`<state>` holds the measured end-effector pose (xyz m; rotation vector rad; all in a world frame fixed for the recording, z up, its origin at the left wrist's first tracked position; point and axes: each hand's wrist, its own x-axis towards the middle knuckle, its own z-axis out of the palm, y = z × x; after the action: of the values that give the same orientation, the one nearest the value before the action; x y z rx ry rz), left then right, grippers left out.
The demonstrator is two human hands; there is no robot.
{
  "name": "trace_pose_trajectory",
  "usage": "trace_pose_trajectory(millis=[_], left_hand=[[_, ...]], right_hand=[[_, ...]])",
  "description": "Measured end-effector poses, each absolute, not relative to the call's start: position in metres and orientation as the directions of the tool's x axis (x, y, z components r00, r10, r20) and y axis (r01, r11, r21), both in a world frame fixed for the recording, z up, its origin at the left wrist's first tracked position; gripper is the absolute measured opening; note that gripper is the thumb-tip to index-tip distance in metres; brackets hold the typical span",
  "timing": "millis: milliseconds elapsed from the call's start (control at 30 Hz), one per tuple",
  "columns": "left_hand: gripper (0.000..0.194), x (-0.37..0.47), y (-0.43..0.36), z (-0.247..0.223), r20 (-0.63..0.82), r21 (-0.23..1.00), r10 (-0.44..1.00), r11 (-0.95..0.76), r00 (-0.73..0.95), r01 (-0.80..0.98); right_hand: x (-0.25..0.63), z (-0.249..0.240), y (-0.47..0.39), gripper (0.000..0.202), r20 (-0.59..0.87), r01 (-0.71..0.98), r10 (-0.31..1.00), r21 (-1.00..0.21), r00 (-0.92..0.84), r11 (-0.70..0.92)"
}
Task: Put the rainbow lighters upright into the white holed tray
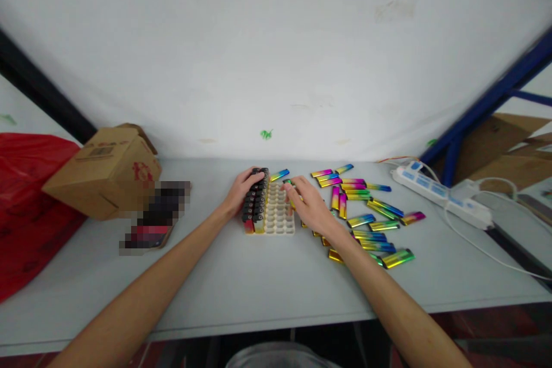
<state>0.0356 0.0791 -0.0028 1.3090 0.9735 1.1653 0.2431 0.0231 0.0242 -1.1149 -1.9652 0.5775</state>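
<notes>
A pale tray (280, 224) with rows of round-edged slots lies on the table. Black-topped lighters (254, 205) stand in its left columns; the slots on its right side show bare. My left hand (242, 188) is closed around the tray's far left edge, its thumb over the black tops. Above the tray's right side, my right hand (304, 201) is closed in a pinch on a lighter (288, 183), mostly hidden by the fingers. Shiny lighters in yellow, blue, green and pink (371, 237) lie loose to the right, and one more (279, 175) lies behind the tray.
At the left are a red bag (34, 201), a cardboard box (106, 169) and a blurred phone (157, 213). A white power strip (444, 194) with cables lies at the right, near a blue metal frame (487, 100). A white wall (276, 69) rises behind the table (259, 282).
</notes>
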Motion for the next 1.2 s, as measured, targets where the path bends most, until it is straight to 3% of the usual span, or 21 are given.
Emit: trace_pose_trajectory(millis=[300,633,833,1000,1200], left_hand=[[0.033,0.037,0.079,-0.004,0.084,0.993,0.981,-0.068,0.177,-0.093],[0.032,0.037,0.081,-0.006,0.098,0.991,0.98,-0.079,0.176,-0.108],[0.033,0.037,0.082,-0.006,0.095,0.991,0.979,-0.076,0.179,-0.108],[0.036,0.036,0.082,-0.007,0.077,0.993,0.981,-0.06,0.177,-0.1],[0.036,0.036,0.082,-0.008,0.069,0.995,0.987,-0.059,0.143,-0.078]], right_hand=[[0.246,0.032,0.064,0.036,0.424,0.649,0.82,-0.506,-0.386,0.567],[0.247,0.022,0.1,0.017,0.342,0.617,0.717,-0.365,-0.607,0.697],[0.236,0.029,0.11,0.016,0.261,0.61,0.706,-0.365,-0.658,0.703],[0.268,0.052,0.093,0.023,0.283,0.596,0.764,-0.492,-0.58,0.635],[0.337,0.053,0.055,0.016,0.202,0.712,0.811,-0.395,-0.549,0.58]])
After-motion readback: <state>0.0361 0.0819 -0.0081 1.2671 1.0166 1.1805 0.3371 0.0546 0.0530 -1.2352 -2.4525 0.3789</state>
